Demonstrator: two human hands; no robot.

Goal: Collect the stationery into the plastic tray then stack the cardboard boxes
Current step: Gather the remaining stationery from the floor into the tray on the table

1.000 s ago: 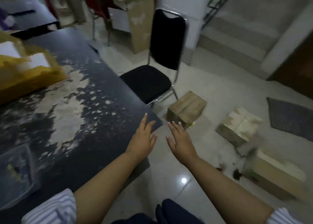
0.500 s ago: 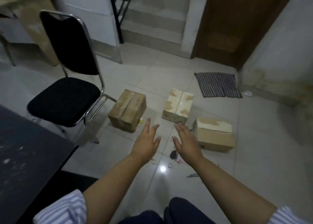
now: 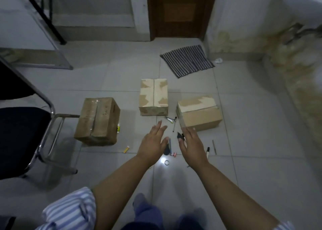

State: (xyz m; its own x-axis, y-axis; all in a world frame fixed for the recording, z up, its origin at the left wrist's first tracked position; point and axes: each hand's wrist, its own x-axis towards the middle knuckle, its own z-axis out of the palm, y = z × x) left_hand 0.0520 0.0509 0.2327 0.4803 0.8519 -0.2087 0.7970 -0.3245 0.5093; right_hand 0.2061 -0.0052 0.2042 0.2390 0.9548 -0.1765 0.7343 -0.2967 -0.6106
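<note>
Grey tiles (image 3: 244,160) below me carry scattered stationery (image 3: 167,148): a tape roll (image 3: 167,162), a marker (image 3: 207,150), a pen (image 3: 174,124) farther on. My left hand (image 3: 153,146) and right hand (image 3: 192,146) hover above, fingers spread, holding nothing. These look light and slick; I'd pinch each mid-barrel. Beyond, three cardboard boxes (image 3: 153,96) stand apart, stiff, best gripped by opposite sides. A second ago table and tray showed; now neither does

The floor (image 3: 108,83) is glossy tile. The boxes (image 3: 154,95) are matt cardboard with torn, rough paper patches. The chair (image 3: 50,125) has shiny metal legs and the mat (image 3: 187,60) is ribbed cloth.
</note>
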